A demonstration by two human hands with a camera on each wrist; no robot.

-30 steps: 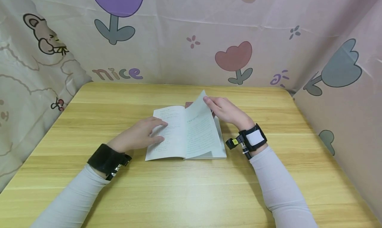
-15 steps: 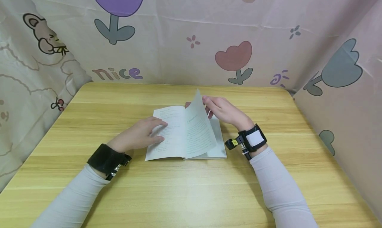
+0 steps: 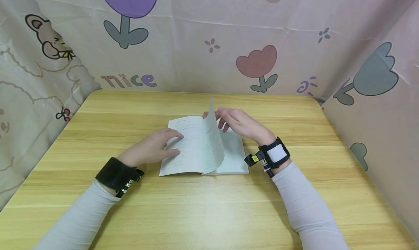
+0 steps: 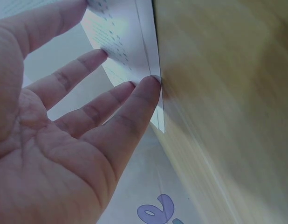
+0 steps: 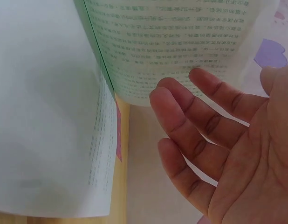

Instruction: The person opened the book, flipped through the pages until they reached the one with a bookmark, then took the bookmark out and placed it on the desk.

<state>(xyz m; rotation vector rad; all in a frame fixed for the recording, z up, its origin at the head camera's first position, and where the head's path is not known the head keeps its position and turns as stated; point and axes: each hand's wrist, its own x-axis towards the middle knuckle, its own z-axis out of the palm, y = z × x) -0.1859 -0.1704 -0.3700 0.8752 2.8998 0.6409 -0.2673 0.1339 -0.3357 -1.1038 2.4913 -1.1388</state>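
An open book (image 3: 190, 159) lies on the wooden table, its left page flat and lined with print. One printed page (image 3: 212, 146) stands nearly upright at the spine, curving over the right half. My left hand (image 3: 152, 146) rests on the left page with fingers spread; in the left wrist view its fingertips (image 4: 151, 86) touch the page near its edge. My right hand (image 3: 245, 124) is at the right of the raised page. In the right wrist view its fingers (image 5: 167, 112) are loosely bent against or close beside that page, with the thumb apart; contact is unclear.
A small reddish piece (image 3: 205, 114) shows behind the book's top edge; what it is cannot be told. The wooden table (image 3: 196, 213) extends around the book. A printed cloth (image 3: 190, 60) hangs along the back and both sides.
The raised page has swung leftward from leaning over the right half to nearly upright. My right hand has moved slightly left with it, and the thumb has come off the page. My left hand stays put.
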